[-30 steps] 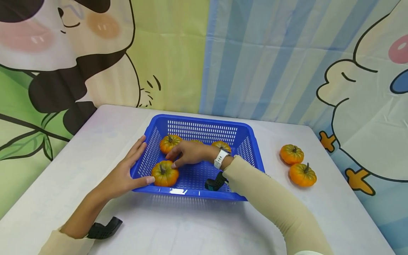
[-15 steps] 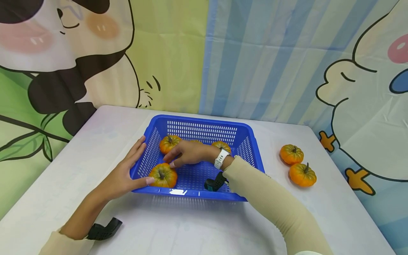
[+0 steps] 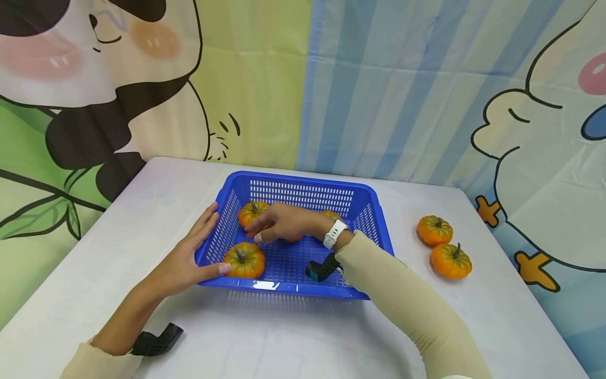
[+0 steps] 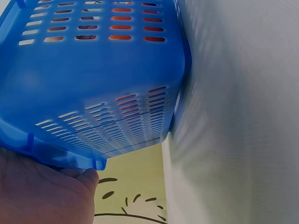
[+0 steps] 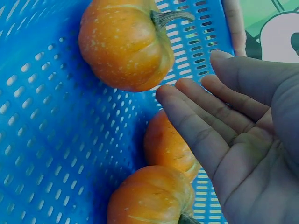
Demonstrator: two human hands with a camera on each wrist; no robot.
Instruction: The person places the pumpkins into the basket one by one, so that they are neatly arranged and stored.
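Note:
Inside the blue plastic basket (image 3: 307,288), an orange pumpkin (image 3: 244,261) sits in the near left corner. My right hand (image 3: 286,222) hovers just behind it with relaxed fingers and nothing in them; the right wrist view shows its palm and a gap to that pumpkin (image 5: 126,46). Another pumpkin (image 3: 251,211) lies at the back left, and my right hand partly covers more pumpkins farther in. My left hand (image 3: 182,263) rests along the basket's left rim, fingers extended, thumb over the near corner beside the pumpkin. The left wrist view has it at the rim, outside the slotted wall (image 4: 117,121).
Two more pumpkins, one behind (image 3: 434,230) and one nearer (image 3: 451,261), stand together on the white table (image 3: 265,337) right of the basket. A cartoon-printed curtain (image 3: 379,95) hangs behind the table. Black camera mounts (image 3: 157,339) sit at both wrists.
The near-left pumpkin shifted slightly toward the corner under my right fingers, then stayed there. My right hand has let it go and moved up and back. My left hand has stayed in place.

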